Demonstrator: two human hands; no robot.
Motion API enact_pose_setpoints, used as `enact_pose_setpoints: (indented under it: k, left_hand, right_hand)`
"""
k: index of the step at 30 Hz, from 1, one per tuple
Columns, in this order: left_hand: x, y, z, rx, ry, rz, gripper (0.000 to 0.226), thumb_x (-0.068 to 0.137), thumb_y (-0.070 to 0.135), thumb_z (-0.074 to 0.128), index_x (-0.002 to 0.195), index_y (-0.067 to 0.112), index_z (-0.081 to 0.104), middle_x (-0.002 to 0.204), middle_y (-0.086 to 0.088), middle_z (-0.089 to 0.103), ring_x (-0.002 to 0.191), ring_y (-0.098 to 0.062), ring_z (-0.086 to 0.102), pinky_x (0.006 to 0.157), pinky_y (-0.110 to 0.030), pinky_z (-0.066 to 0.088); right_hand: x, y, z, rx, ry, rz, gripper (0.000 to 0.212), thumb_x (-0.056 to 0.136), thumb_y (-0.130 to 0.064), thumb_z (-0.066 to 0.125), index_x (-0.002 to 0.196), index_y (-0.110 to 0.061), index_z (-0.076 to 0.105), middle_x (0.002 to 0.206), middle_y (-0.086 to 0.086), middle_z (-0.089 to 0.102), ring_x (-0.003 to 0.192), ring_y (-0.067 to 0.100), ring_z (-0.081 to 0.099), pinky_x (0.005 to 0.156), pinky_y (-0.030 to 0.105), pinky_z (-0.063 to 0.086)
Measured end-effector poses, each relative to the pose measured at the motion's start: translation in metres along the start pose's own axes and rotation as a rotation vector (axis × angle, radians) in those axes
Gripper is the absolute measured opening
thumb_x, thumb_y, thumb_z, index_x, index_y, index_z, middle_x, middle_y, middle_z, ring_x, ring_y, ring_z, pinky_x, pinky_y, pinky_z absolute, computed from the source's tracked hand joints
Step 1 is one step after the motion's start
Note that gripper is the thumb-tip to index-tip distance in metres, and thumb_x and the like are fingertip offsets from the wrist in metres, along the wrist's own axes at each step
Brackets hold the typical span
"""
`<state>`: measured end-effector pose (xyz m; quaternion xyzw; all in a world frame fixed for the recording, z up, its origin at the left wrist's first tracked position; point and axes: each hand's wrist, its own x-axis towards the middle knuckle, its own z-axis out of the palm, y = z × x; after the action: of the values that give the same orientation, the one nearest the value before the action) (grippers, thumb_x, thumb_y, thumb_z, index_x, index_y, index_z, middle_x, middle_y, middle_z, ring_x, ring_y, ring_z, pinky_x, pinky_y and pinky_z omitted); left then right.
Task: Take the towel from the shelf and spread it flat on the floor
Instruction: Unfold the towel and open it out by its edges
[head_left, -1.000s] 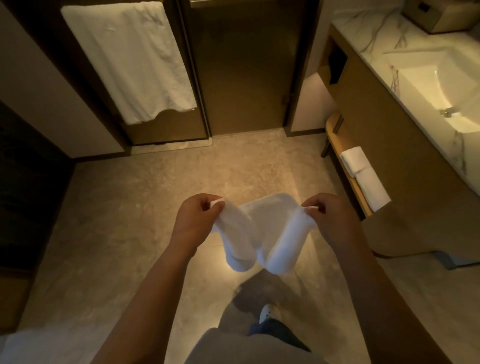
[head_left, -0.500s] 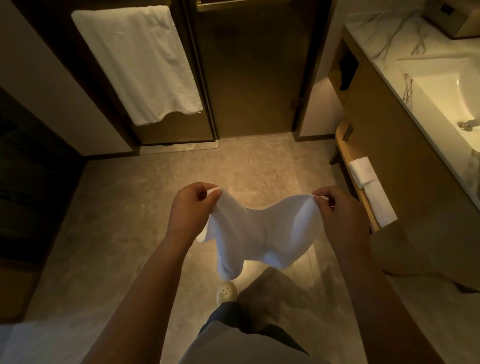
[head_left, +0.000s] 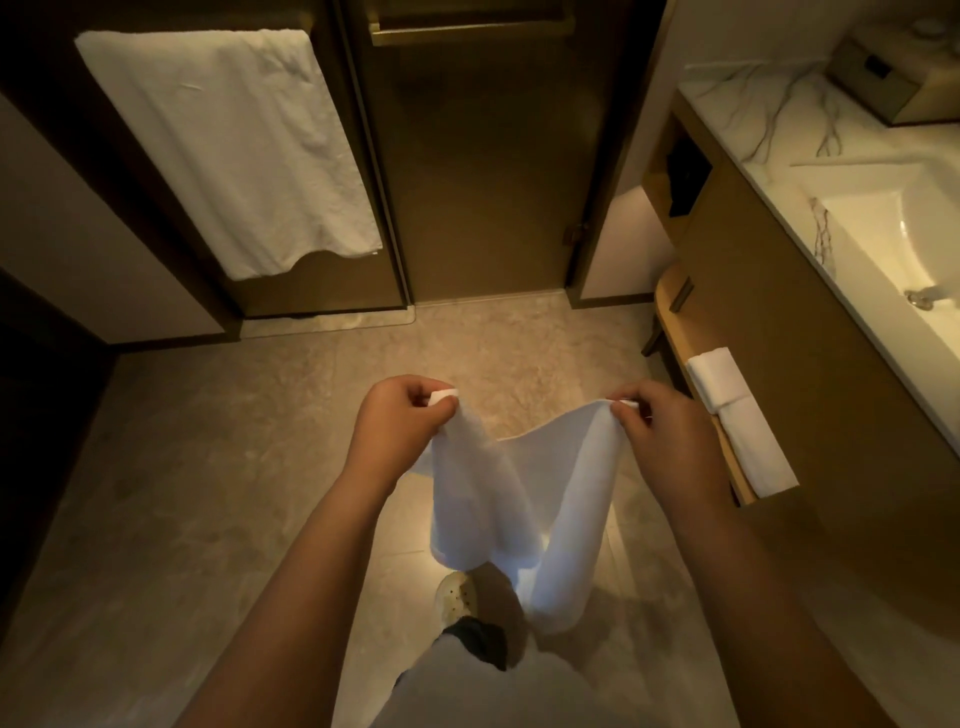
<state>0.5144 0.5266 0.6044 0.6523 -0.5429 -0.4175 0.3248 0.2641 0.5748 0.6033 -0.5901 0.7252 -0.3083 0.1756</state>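
Observation:
A white towel (head_left: 524, 499) hangs in the air between my hands, above the grey stone floor (head_left: 218, 493). My left hand (head_left: 400, 421) pinches its left top corner and my right hand (head_left: 665, 441) pinches its right top corner. The cloth sags in the middle and two long folds droop down toward my shoe (head_left: 457, 597). Its lower edge is clear of the floor. The wooden shelf (head_left: 675, 322) under the vanity stands at the right, just beyond my right hand.
Folded white towels (head_left: 737, 415) lie on the shelf. A large white towel (head_left: 228, 150) hangs on the left door's rail. Dark doors (head_left: 478, 182) close the far side. The marble counter with sink (head_left: 883, 223) and a box (head_left: 883, 83) runs along the right.
The towel has dropped open further, its folds now hanging longer toward my foot. Both hands keep their corners and have stayed about the same distance apart.

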Motion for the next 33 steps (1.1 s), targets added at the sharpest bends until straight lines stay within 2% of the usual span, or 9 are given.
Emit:
enact_pose_setpoints:
  k: [7, 13, 17, 21, 26, 31, 33]
  left_hand:
    - [0.066, -0.011, -0.024, 0.003, -0.009, -0.032, 0.012, 0.080, 0.016, 0.069, 0.090, 0.022, 0.072, 0.081, 0.006, 0.070, 0.076, -0.009, 0.066, 0.068, -0.025, 0.055]
    - [0.106, -0.015, -0.035, -0.009, -0.010, -0.048, 0.014, 0.080, 0.016, 0.070, 0.087, 0.028, 0.070, 0.081, 0.008, 0.071, 0.076, -0.007, 0.066, 0.067, -0.026, 0.056]
    - [0.128, -0.009, -0.033, -0.001, 0.004, -0.047, 0.020, 0.078, 0.014, 0.068, 0.087, 0.032, 0.070, 0.081, 0.011, 0.071, 0.076, -0.006, 0.066, 0.060, -0.018, 0.051]
    - [0.150, -0.004, -0.020, 0.025, 0.013, -0.067, 0.023, 0.078, 0.012, 0.066, 0.093, 0.029, 0.071, 0.083, 0.011, 0.070, 0.077, -0.005, 0.066, 0.060, -0.018, 0.051]
    - [0.179, 0.007, 0.009, 0.054, 0.061, -0.095, 0.023, 0.079, 0.013, 0.065, 0.099, 0.023, 0.071, 0.083, 0.011, 0.070, 0.075, -0.004, 0.065, 0.060, -0.015, 0.048]
    - [0.214, 0.042, 0.043, 0.054, 0.129, -0.126, 0.020, 0.084, 0.014, 0.063, 0.102, 0.019, 0.070, 0.086, 0.008, 0.069, 0.080, -0.007, 0.064, 0.065, -0.022, 0.052]
    - [0.229, 0.058, 0.056, 0.059, 0.152, -0.124, 0.019, 0.085, 0.014, 0.063, 0.102, 0.019, 0.070, 0.085, 0.008, 0.068, 0.077, -0.007, 0.064, 0.060, -0.019, 0.049]
  right_hand:
    - [0.058, -0.025, 0.036, -0.072, -0.054, 0.044, 0.017, 0.091, -0.016, 0.062, 0.106, -0.018, 0.069, 0.099, 0.001, 0.070, 0.082, 0.009, 0.057, 0.064, 0.013, 0.040]
    - [0.087, -0.031, 0.063, -0.065, -0.047, 0.091, 0.014, 0.091, -0.016, 0.063, 0.103, -0.018, 0.069, 0.096, 0.002, 0.069, 0.082, 0.013, 0.061, 0.067, 0.021, 0.046]
    - [0.106, -0.028, 0.067, -0.035, -0.050, 0.093, 0.012, 0.091, -0.015, 0.062, 0.100, -0.016, 0.069, 0.093, 0.002, 0.069, 0.080, 0.015, 0.061, 0.068, 0.026, 0.050]
    - [0.134, -0.019, 0.069, -0.019, -0.051, 0.088, 0.012, 0.091, -0.016, 0.061, 0.101, -0.015, 0.069, 0.093, 0.002, 0.068, 0.081, 0.014, 0.061, 0.067, 0.025, 0.048]
    - [0.182, 0.003, 0.067, -0.020, -0.129, 0.074, 0.012, 0.092, -0.020, 0.060, 0.102, -0.017, 0.067, 0.095, 0.001, 0.066, 0.083, 0.014, 0.060, 0.064, 0.019, 0.044]
    - [0.253, 0.031, 0.050, 0.013, -0.224, 0.034, 0.012, 0.092, -0.018, 0.059, 0.101, -0.017, 0.067, 0.094, 0.001, 0.066, 0.083, 0.014, 0.058, 0.062, 0.019, 0.042]
    - [0.282, 0.041, 0.042, 0.002, -0.218, 0.009, 0.011, 0.091, -0.017, 0.060, 0.100, -0.017, 0.068, 0.092, 0.001, 0.066, 0.081, 0.014, 0.057, 0.059, 0.017, 0.038]
